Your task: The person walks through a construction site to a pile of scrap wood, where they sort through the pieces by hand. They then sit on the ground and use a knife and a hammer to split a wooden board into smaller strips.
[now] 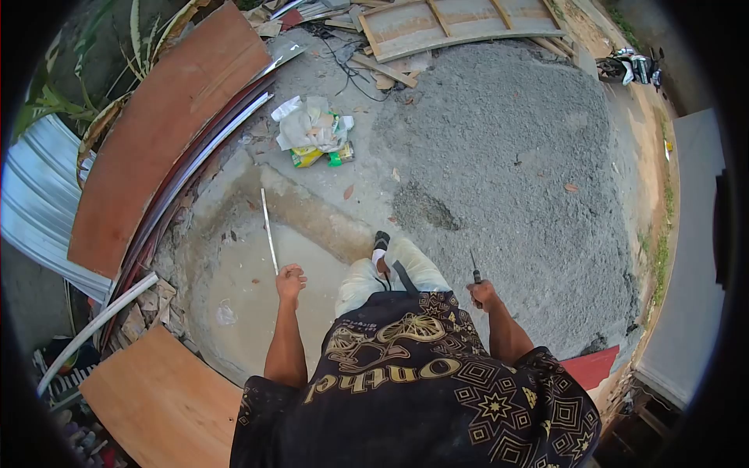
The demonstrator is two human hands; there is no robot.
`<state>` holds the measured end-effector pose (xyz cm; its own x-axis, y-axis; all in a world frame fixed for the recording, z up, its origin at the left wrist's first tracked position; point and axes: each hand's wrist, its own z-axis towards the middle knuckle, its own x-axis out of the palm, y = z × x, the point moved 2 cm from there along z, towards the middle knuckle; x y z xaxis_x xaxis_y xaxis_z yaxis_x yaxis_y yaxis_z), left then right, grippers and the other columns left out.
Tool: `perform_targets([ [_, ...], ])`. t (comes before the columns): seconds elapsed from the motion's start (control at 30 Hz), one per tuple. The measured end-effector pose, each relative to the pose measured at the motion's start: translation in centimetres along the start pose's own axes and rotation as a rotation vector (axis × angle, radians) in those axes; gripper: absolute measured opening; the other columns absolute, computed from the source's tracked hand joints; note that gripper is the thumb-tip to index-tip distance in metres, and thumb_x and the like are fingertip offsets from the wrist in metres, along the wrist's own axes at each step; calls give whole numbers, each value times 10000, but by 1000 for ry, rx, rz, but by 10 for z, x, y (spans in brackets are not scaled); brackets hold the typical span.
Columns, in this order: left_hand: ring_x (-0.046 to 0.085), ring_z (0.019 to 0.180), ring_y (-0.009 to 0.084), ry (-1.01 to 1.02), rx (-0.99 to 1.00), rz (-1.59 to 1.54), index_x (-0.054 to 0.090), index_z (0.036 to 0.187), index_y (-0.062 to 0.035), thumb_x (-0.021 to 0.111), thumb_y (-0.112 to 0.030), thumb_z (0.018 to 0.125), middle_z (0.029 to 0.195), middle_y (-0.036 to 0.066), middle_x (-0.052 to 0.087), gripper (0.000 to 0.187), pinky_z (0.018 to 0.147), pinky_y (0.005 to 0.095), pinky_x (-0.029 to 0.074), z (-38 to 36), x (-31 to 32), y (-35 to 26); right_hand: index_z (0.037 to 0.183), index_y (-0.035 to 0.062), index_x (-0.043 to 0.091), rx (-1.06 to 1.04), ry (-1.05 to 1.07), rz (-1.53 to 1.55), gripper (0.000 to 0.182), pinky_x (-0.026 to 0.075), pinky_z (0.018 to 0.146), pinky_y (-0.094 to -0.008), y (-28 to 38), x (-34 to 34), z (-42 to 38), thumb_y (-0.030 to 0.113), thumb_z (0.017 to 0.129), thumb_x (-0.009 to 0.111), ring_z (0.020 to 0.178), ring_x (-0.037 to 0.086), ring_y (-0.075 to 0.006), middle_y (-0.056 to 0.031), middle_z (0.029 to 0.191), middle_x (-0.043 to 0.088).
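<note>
My left hand (291,282) is closed round the lower end of a thin white rod (269,232), which points forward over the pale, smooth-floored hollow on the left. In my right hand (481,295) is a screwdriver (475,269), with a dark handle and a thin shaft pointing forward. The fingers are wrapped round its handle, above the grey gravelly heap (515,156). Both hands are apart, one at each side of my body. My shoe (381,240) stands between the hollow and the heap.
Crumpled bags (312,131) lie ahead on the concrete. Brown boards (168,132) and corrugated metal sheets (47,203) line the left side. A wooden-framed panel (464,27) rests at the back, near a motorcycle (630,67). A plywood sheet (156,398) lies at lower left.
</note>
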<state>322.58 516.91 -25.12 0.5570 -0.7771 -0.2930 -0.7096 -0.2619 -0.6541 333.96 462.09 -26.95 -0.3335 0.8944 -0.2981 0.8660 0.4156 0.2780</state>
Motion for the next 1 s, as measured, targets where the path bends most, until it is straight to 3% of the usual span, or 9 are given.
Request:
perform_targets([
  [0.23,652,695,182,118,-253,220,665,986,-82,574,-156,868,904,67,670,166,623,318,529,34,10,-31,750,57,548,-398,37,177,168,355,401,-319,233,31,27,144,877,616,461,471,-120,-21,583,511],
  [0.3,672,736,208,239,-63,561,710,997,-78,599,-207,863,966,82,700,217,700,321,541,69,21,-41,761,57,545,-601,-66,-14,161,367,415,-318,283,31,49,145,875,617,470,483,-120,-20,590,523],
  [0.4,682,781,221,433,-85,422,728,1000,-66,649,-276,839,1006,80,714,276,767,308,535,167,40,-21,760,52,536,-767,-256,-269,172,366,416,-314,333,34,104,146,877,621,464,483,-119,-16,592,533],
  [0.43,680,784,234,381,93,586,720,1008,-62,676,-344,827,974,71,719,338,786,300,527,235,44,18,760,52,536,-776,-260,-254,172,366,416,-314,352,40,130,146,877,621,464,483,-119,-16,592,533],
  [0.57,650,676,198,459,205,642,706,1006,-80,633,-249,860,824,69,677,235,610,318,518,318,122,-186,763,51,531,-319,-140,129,162,366,386,-319,412,64,202,132,884,602,432,490,-159,-52,590,537],
  [0.6,619,619,158,162,-245,196,682,978,-75,627,-194,852,772,44,640,181,546,288,483,316,148,-257,763,52,531,-88,-82,282,158,370,375,-320,413,66,199,127,887,595,421,491,-172,-64,593,538],
  [0.7,651,755,170,159,67,29,600,1127,-57,573,-139,900,949,75,648,243,633,315,522,375,186,-418,779,53,536,78,-52,594,142,400,364,-325,467,67,203,118,896,581,418,499,-189,-75,593,533],
  [0.83,649,802,157,247,345,155,579,1165,2,570,-135,928,970,85,657,274,685,295,515,391,250,-615,833,20,544,-32,-53,641,110,455,396,-320,537,65,213,92,915,552,460,542,-183,-68,658,553],
  [1.0,644,797,144,302,515,108,609,1142,8,630,-137,896,919,66,678,286,701,275,508,431,286,-690,792,18,529,-63,-75,580,109,415,396,-318,626,74,227,62,885,565,495,545,-170,-60,636,526],
])
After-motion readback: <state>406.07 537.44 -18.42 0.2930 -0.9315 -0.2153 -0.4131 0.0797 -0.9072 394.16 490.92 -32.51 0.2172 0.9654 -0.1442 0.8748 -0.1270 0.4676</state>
